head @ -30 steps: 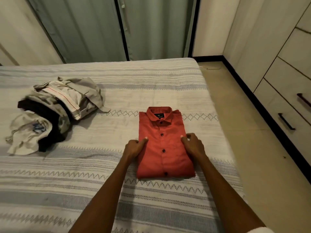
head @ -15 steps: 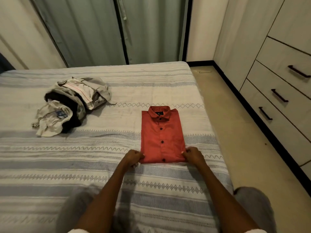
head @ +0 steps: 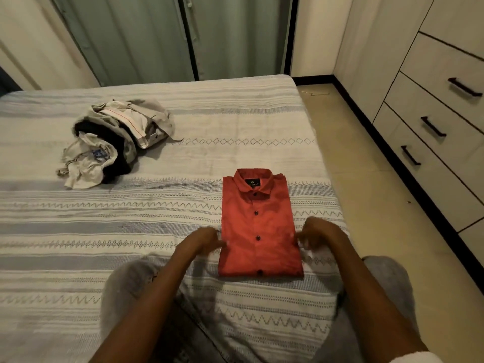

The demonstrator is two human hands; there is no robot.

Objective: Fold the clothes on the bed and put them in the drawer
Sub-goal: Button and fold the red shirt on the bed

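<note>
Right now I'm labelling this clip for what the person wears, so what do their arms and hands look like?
Both forearms are bare, with no watch, rings or gloves visible on the left hand or the right hand. A white sleeve edge shows at the bottom of the frame on the right arm. Below the arms, grey trousers cover the knees.
</note>
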